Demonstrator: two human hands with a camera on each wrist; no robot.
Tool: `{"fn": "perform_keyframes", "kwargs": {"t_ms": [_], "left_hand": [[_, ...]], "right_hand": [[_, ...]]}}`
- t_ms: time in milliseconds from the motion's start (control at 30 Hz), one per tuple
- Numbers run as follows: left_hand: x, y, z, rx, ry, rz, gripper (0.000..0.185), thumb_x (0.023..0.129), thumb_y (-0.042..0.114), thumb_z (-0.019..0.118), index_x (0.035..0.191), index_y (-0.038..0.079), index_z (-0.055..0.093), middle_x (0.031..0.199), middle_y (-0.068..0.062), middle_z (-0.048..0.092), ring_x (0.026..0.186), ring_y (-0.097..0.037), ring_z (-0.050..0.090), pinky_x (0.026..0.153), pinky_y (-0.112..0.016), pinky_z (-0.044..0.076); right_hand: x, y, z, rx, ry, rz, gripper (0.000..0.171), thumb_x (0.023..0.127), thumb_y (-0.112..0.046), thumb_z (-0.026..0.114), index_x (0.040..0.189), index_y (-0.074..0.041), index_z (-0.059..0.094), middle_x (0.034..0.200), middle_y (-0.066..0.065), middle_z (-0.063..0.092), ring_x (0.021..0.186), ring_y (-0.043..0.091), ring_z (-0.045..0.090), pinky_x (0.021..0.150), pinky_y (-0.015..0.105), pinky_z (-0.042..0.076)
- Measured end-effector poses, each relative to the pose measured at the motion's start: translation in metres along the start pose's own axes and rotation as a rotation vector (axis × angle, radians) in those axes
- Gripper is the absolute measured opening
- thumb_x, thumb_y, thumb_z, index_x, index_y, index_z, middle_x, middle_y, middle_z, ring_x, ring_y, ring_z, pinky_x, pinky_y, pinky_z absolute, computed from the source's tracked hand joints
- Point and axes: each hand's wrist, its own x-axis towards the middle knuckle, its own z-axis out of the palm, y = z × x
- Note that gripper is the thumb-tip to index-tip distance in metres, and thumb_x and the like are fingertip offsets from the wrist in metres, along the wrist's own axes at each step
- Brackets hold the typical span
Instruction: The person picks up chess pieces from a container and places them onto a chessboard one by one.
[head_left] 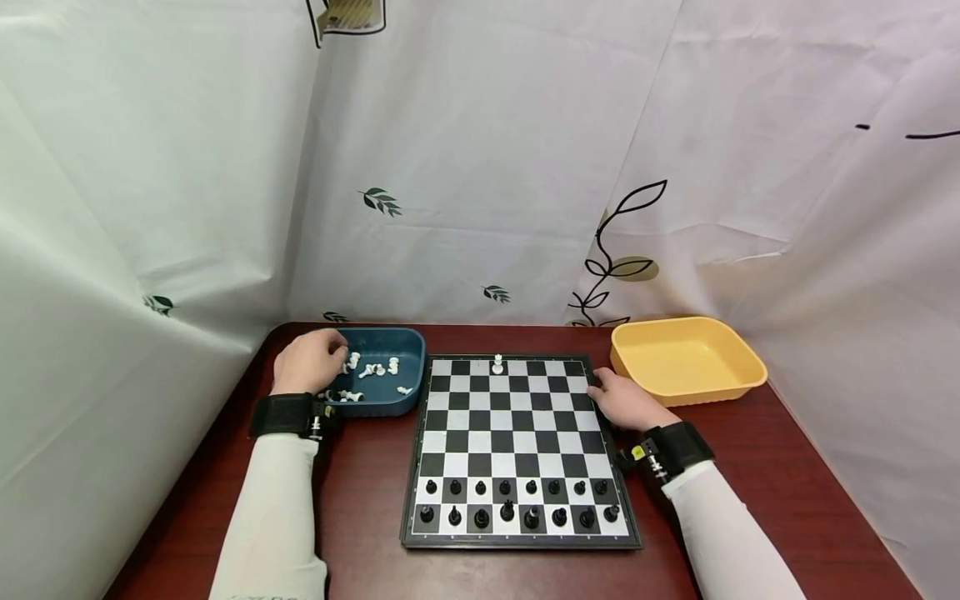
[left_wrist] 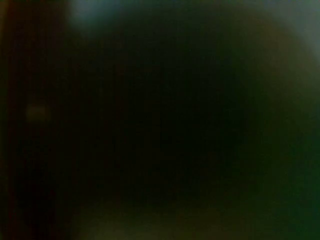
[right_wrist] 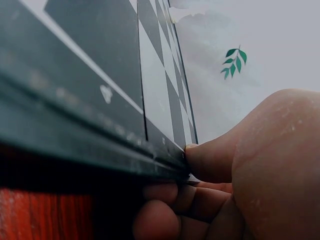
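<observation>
My left hand [head_left: 309,362] reaches over the left rim of a dark blue tray [head_left: 382,407], fingers bent down among loose white chess pieces [head_left: 371,370]. Its fingertips are partly hidden, and I cannot tell whether they hold a piece. The left wrist view is nearly all dark. At the right edge of a chessboard [head_left: 498,417], my right hand [head_left: 630,402] grips the frame, thumb on top and fingers curled beneath in the right wrist view. One white king [head_left: 497,364] stands on the far row. Black chess pieces [head_left: 507,511] fill the two near rows.
A yellow tray [head_left: 688,397] sits at the back right of the dark red table [head_left: 360,500], just beyond my right hand. White patterned cloth [head_left: 480,167] hangs behind the table and along both sides. The blue tray stands close to the board's far left corner.
</observation>
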Motion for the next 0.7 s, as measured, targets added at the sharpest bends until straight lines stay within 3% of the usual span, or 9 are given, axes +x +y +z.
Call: {"fn": "perform_keyframes", "kwargs": {"t_ms": [233,700], "left_hand": [[0.0,0.003,-0.002,-0.015,0.074,0.035,0.023,0.108,0.017,0.064,0.118,0.008,0.082,0.102,-0.013,0.08,0.081,-0.031,0.069,0.07,-0.054,0.056],[-0.001,0.02,-0.004,-0.048,0.168,0.084,0.011,0.104,0.018,0.079,0.111,0.01,0.08,0.095,-0.012,0.08,0.079,-0.032,0.071,0.068,-0.053,0.054]], "right_hand": [[0.0,0.0,0.0,0.004,0.001,0.001,0.054,0.117,-0.021,0.051,0.156,0.016,0.042,0.117,0.029,0.067,0.062,0.024,0.062,0.059,0.04,0.053],[0.001,0.0,0.0,-0.009,0.002,0.003,0.055,0.117,-0.02,0.051,0.156,0.017,0.042,0.129,0.033,0.065,0.071,0.025,0.065,0.065,0.041,0.054]]}}
